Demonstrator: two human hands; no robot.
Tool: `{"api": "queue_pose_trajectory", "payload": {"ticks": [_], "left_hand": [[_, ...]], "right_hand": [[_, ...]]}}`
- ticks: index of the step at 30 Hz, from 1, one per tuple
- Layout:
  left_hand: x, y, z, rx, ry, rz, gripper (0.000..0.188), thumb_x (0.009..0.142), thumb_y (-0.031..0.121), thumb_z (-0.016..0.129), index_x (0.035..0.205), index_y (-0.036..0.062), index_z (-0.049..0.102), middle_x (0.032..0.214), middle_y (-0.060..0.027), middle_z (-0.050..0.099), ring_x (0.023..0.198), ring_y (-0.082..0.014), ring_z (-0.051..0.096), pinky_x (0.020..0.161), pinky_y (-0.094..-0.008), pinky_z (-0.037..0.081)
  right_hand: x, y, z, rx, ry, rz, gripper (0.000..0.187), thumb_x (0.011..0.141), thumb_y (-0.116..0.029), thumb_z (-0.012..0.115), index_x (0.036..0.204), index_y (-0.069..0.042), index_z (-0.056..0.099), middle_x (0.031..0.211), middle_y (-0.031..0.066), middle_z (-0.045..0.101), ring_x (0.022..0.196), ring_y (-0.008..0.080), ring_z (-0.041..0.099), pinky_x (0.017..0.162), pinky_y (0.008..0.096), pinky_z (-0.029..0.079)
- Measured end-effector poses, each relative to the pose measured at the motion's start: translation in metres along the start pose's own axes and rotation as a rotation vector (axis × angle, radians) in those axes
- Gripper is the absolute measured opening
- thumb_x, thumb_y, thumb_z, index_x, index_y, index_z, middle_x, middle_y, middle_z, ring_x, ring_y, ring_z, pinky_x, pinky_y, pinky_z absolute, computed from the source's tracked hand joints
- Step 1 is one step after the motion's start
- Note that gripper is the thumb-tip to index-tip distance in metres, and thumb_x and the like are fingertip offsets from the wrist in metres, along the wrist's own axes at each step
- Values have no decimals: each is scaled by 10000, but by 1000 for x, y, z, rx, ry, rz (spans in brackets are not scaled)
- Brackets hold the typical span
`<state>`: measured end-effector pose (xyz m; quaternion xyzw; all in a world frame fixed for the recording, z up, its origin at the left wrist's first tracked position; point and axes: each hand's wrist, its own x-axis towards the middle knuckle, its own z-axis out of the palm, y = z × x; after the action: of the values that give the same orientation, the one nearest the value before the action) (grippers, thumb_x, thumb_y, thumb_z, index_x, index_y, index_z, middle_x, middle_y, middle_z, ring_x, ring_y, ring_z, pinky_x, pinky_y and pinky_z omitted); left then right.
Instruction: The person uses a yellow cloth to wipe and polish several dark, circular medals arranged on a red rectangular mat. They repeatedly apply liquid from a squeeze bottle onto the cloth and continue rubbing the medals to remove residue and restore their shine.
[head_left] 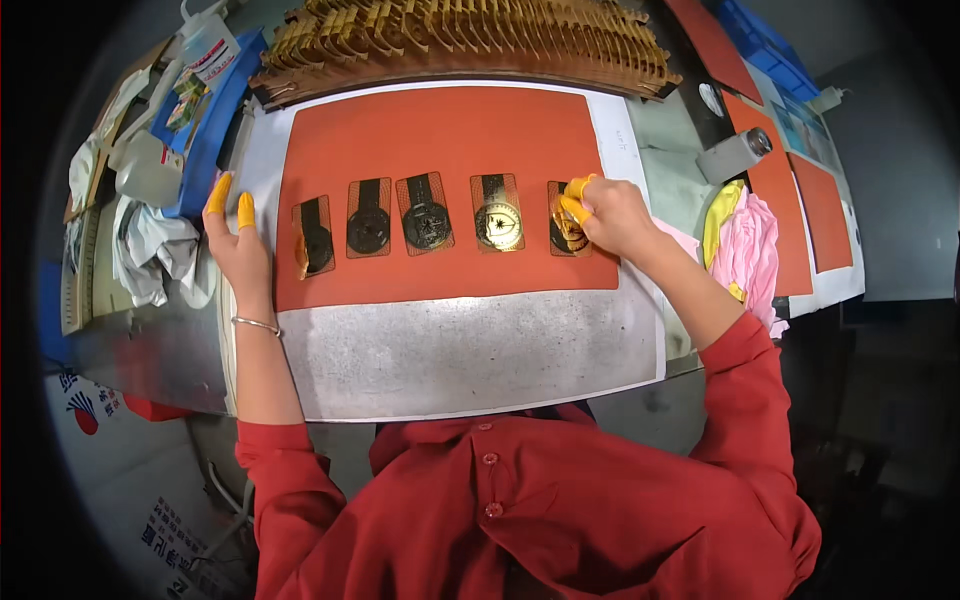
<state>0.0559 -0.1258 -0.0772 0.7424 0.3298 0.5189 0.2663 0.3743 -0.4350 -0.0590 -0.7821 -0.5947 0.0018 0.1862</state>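
Observation:
Several thin gold-and-black rectangular plates, each bearing a dark strip above a round medal shape, lie in a row on an orange mat (440, 130). My right hand (618, 215), with yellow finger cots, has its fingertips bunched on the rightmost plate (560, 240) and covers its upper right part. The neighbouring plate (498, 215) shines gold; the middle plate (427, 215) and the one beside it (368, 220) look darker. At the row's left end, a plate (315, 240) catches gold light along one edge. Left of the mat, my left hand (240, 250) is open, with yellow cots on two fingers.
A long rack of upright gold-brown pieces (465, 45) stands behind the mat. On the left are a blue tray (210, 140), a white bottle (150, 170) and a crumpled white cloth (160, 250). To the right lie a grey cylindrical container (735, 155) and a pink cloth (745, 240).

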Motion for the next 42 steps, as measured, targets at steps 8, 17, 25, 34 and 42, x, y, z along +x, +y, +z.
{"api": "queue_pose_trajectory", "payload": {"ticks": [8,17,25,34,42], "left_hand": [[5,0,3,4,-3,-30,323,896,65,562,1205,-27,536,1233,-124,536,1160,-221,491,1007,-319,348],[5,-5,3,-1,-8,35,325,899,70,557,1212,-16,536,1229,-121,538,1177,-227,486,1018,-329,342],[5,-3,2,-24,-2,18,316,897,51,561,1205,-11,539,1249,-119,526,1188,-225,478,1020,-327,342],[4,1,3,-30,-16,50,340,891,32,548,1229,-4,522,1253,-108,519,1196,-222,473,1029,-323,336],[5,0,-6,-116,13,-59,329,904,44,538,1226,-21,514,1248,-130,521,1194,-228,475,1029,-332,338]], "right_hand": [[-11,-2,-5,-56,22,-78,52,779,-117,618,811,-87,646,712,104,594,621,295,588,555,386,474],[-30,-16,-4,-7,3,-135,49,776,-109,629,798,-67,640,682,91,597,614,277,585,542,381,470],[-26,-10,-11,-49,-30,-38,48,776,-90,626,810,-70,653,721,122,606,626,290,598,556,379,474],[0,3,-7,24,32,27,130,810,-184,596,799,-58,625,734,137,608,658,336,595,592,429,468],[-33,-1,-2,23,-35,-159,76,791,-135,617,788,-67,650,698,109,601,605,301,590,549,385,477]]}}
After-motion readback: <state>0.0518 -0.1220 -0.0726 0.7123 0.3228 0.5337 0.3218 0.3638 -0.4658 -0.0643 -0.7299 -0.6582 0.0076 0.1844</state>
